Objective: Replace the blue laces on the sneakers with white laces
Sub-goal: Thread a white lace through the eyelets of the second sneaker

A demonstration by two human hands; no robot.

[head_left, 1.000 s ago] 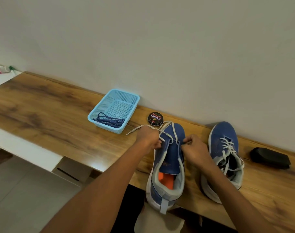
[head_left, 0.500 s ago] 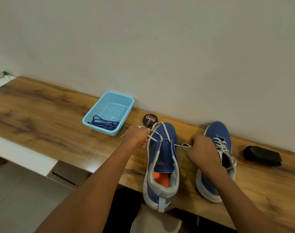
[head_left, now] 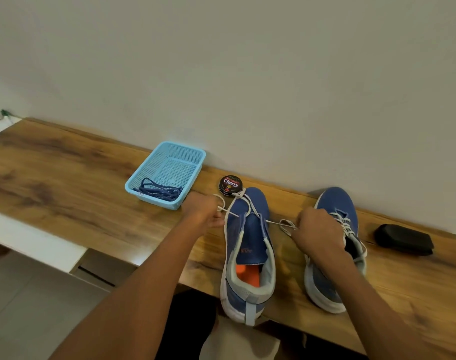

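Two blue sneakers stand on the wooden table (head_left: 66, 183), toes to the wall. The left sneaker (head_left: 249, 253) has a white lace (head_left: 250, 203) threaded only through its front eyelets, and its tongue stands open. My left hand (head_left: 202, 213) grips one end of that lace to the shoe's left. To the shoe's right, my right hand (head_left: 316, 229) grips the other end, which loops beside my fingers. The right sneaker (head_left: 335, 245) is laced in white and partly hidden behind my right hand. Blue laces (head_left: 156, 190) lie in a light blue basket (head_left: 180, 154).
A round black tin of shoe polish (head_left: 230, 185) sits just beyond the left sneaker's toe. A black shoe brush (head_left: 403, 239) lies at the far right. The wall runs close behind the table. The left sneaker's heel overhangs the front edge.
Both hands have moved apart from over the left sneaker's eyelets to either side of it, drawing the white lace ends outward.
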